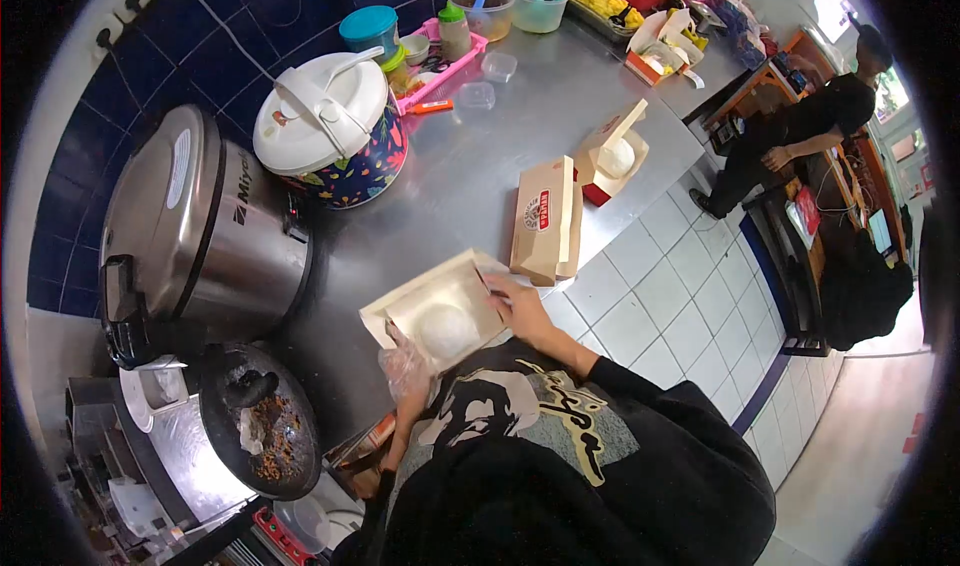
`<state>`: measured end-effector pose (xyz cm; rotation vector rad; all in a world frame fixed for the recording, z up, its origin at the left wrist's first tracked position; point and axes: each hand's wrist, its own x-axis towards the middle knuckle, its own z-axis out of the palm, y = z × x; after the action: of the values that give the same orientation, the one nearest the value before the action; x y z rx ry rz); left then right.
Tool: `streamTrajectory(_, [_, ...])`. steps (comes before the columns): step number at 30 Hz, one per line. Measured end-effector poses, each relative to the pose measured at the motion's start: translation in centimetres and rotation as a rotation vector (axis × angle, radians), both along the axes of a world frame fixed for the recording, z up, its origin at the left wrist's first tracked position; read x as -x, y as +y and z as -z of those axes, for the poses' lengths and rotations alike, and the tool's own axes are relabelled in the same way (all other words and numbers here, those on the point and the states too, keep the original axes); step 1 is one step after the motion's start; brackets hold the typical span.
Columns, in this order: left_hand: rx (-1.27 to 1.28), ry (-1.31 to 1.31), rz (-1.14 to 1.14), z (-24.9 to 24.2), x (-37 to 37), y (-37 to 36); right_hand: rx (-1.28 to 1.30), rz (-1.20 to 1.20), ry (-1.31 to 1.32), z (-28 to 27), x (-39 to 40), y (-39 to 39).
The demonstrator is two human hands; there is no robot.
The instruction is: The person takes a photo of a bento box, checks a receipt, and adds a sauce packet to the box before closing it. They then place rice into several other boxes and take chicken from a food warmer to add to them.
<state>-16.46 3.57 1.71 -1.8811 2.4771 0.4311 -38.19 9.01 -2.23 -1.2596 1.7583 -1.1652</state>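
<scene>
Close to my body, an open cardboard food box (408, 304) holds a white, rounded mound of what looks like rice (446, 332). My left hand (406, 364), in a clear plastic glove, grips the box's near left side. At the right side, my right hand (522, 308) is closed on the box's edge, and no glove is visible on it. Just beyond my right hand stands a shut cardboard box (543, 216) with a red label. Another open box (612, 156) with a white mound inside sits behind that one, near the counter's edge.
A large steel rice cooker (225, 226) and a flower-patterned rice container (335, 136) stand left. A stone mortar (260, 421) with food scraps is at lower left. A pink tray (460, 66) holds jars on the steel counter (440, 186). Another person (830, 116) stands at the right.
</scene>
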Motion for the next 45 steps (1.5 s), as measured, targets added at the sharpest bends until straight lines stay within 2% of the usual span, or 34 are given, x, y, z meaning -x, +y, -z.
streamTrajectory(2, [-0.042, 0.004, 0.022, 1.2, -0.4, -0.9, 0.070, 0.115, 0.090, -0.9, 0.7, 0.0])
streamTrajectory(4, [0.147, -0.037, 0.132, 2.3, -0.9, -1.2, 0.074, 0.104, 0.185, -3.1, 2.3, 2.1])
streamTrajectory(6, [0.185, -0.093, 0.125, 6.5, -2.1, -1.1, 0.225, 0.318, 0.665, -5.2, 3.6, 3.7])
streamTrajectory(7, [0.223, -0.152, 0.120, 8.0, -2.7, -0.9, 0.224, 0.323, 0.673, -5.2, 4.4, 3.5])
streamTrajectory(9, [0.276, -0.097, 0.208, 7.8, -3.5, -0.8, 0.252, 0.331, 0.892, -4.6, 5.9, 2.6])
streamTrajectory(10, [0.329, -0.049, 0.286, 7.6, -3.7, -0.7, 0.253, 0.341, 0.900, -3.1, 6.3, 2.2])
streamTrajectory(11, [0.434, 0.070, 0.300, 7.4, -3.8, -0.4, 0.214, 0.272, 0.914, -1.1, 6.4, 1.6])
streamTrajectory(12, [0.447, 0.078, 0.315, 6.3, -3.4, -0.7, 0.176, 0.210, 0.927, 0.7, 6.3, 1.0])
streamTrajectory(13, [0.185, 0.023, 0.160, 4.9, -2.6, -1.0, 0.178, 0.235, 0.994, 1.5, 5.5, 0.0])
streamTrajectory(14, [-0.079, -0.034, 0.008, 4.3, -2.0, -1.2, 0.238, 0.156, 1.028, 1.2, 4.8, -1.2])
streamTrajectory(15, [-0.071, -0.024, 0.030, 5.3, -2.3, -1.3, 0.166, 0.070, 0.979, 0.5, 3.8, -2.0])
streamTrajectory(17, [0.017, 0.086, 0.013, 6.7, -3.1, -1.3, 0.328, 0.112, 0.931, 0.4, 1.8, -3.5])
streamTrajectory(18, [0.022, 0.092, 0.024, 6.9, -2.7, -1.5, 0.329, 0.124, 0.939, 0.8, 1.5, -4.2])
streamTrajectory(20, [-0.090, 0.155, -0.185, 4.4, -1.2, -2.0, 0.110, 0.149, 0.830, 1.3, 1.0, -5.0])
streamTrajectory(24, [0.028, 0.229, -0.163, 5.4, -0.5, -2.4, 0.065, 0.279, 0.851, 0.6, 3.9, -5.4])
streamTrajectory(26, [0.090, 0.162, -0.050, 5.4, 0.5, -3.2, 0.054, 0.292, 0.810, -0.2, 5.2, -5.6])
streamTrajectory(27, [0.097, 0.175, -0.045, 4.9, 1.0, -3.4, 0.155, 0.258, 0.773, -0.4, 5.8, -5.8])
streamTrajectory(29, [-0.079, 0.269, -0.105, 3.6, 2.3, -3.8, 0.275, 0.201, 0.657, -0.3, 6.5, -6.2])
streamTrajectory(30, [-0.071, 0.287, -0.084, 4.2, 2.6, -3.9, 0.281, 0.221, 0.676, 0.0, 6.7, -6.8])
streamTrajectory(32, [0.179, 0.311, -0.042, 6.0, 2.7, -3.7, 0.298, 0.143, 0.699, 0.1, 7.3, -8.2])
streamTrajectory(33, [0.126, 0.308, -0.088, 5.2, 3.3, -3.5, 0.302, 0.162, 0.712, -2.0, 7.4, -8.2])
streamTrajectory(34, [0.132, 0.317, -0.073, 5.4, 3.4, -3.7, 0.175, 0.083, 0.656, -4.0, 7.3, -8.1])
streamTrajectory(35, [0.016, 0.329, -0.113, 5.5, 3.3, -3.9, 0.048, 0.002, 0.593, -5.5, 7.2, -8.1])
streamTrajectory(36, [-0.101, 0.337, -0.155, 5.7, 3.2, -4.1, 0.053, 0.012, 0.596, -5.2, 7.3, -8.6])
streamTrajectory(38, [-0.084, 0.343, -0.129, 5.2, 3.5, -3.6, -0.064, -0.006, 0.600, -4.6, 7.7, -9.3])
streamTrajectory(40, [-0.068, 0.344, -0.107, 5.1, 3.8, -3.6, -0.047, -0.028, 0.603, -4.2, 8.1, -9.4])
streamTrajectory(42, [-0.080, 0.177, -0.155, 5.7, 4.1, -4.0, 0.053, -0.080, 0.595, -3.1, 8.5, -9.4])
streamTrajectory(45, [-0.037, 0.199, -0.150, 5.6, 4.7, -4.5, 0.045, -0.124, 0.609, -2.1, 8.9, -8.9])
